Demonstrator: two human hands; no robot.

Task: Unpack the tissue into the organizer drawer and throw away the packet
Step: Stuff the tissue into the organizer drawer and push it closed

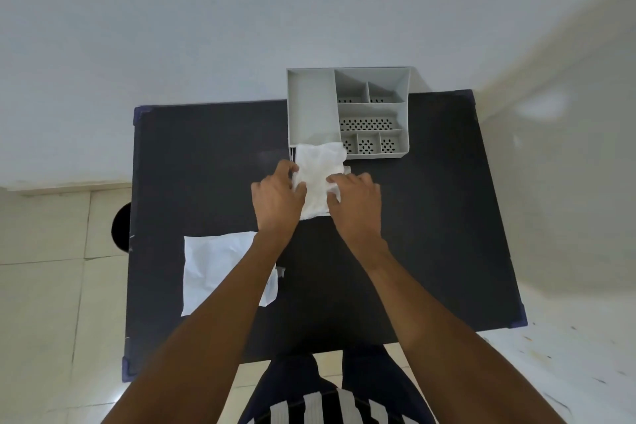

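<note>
A white stack of tissue (318, 170) lies on the black table, its far end at the front of the grey organizer (311, 107), by the organizer's long left compartment. My left hand (277, 198) grips the tissue's left edge. My right hand (356, 201) holds its right side, fingers curled on it. A flat white packet (213, 268) lies on the table at the near left, partly under my left forearm.
The black table (430, 217) has blue corner caps and stands against a pale wall. A round dark object (121, 227) sits on the tiled floor to the table's left. The organizer's right side has several small perforated compartments.
</note>
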